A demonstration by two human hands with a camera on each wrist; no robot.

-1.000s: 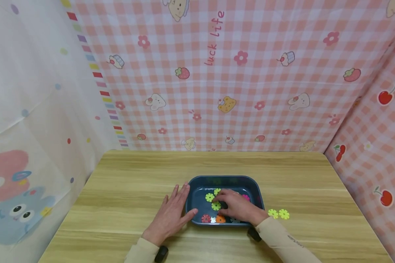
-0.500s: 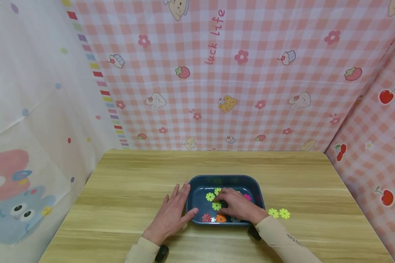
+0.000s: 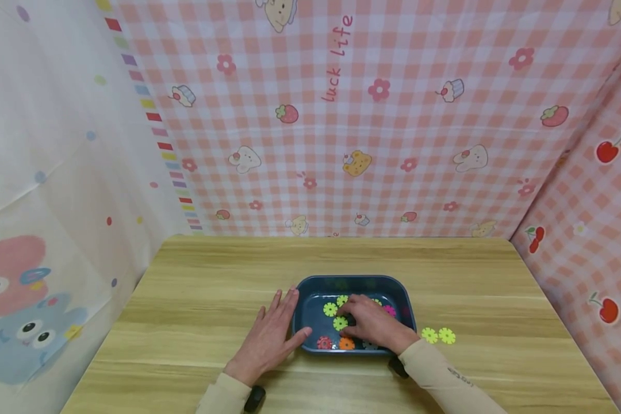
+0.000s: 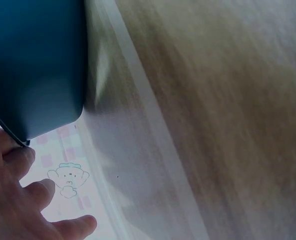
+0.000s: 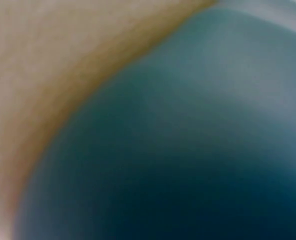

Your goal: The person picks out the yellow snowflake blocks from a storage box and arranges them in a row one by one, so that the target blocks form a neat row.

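Note:
A dark blue rectangular tray (image 3: 354,352) sits on the table with small notched plastic discs in it. My left hand (image 3: 269,339) rests at the tray's left end, fingers straight and thumb over the near rim; the left wrist view shows fingertips (image 4: 25,155) at the rim. My right hand (image 3: 375,322) reaches inside, fingers bent down, with index finger and thumb close around a yellow-green disc (image 3: 340,324). I cannot tell whether it pinches anything. More yellow-green discs (image 3: 329,309), a red disc (image 3: 324,343), an orange disc (image 3: 347,343) and a pink disc (image 3: 389,311) lie about it.
Two yellow-green discs (image 3: 438,336) lie on the wooden table (image 3: 212,276) to the right of the tray. A pink checked cloth (image 3: 310,144) hangs behind the table, with more cloth at both sides. The right wrist view is filled by the blurred tray wall (image 5: 177,140).
Both hands stay almost where they were. The right hand's fingers and thumb shift very slightly over the discs; the tray stays put.

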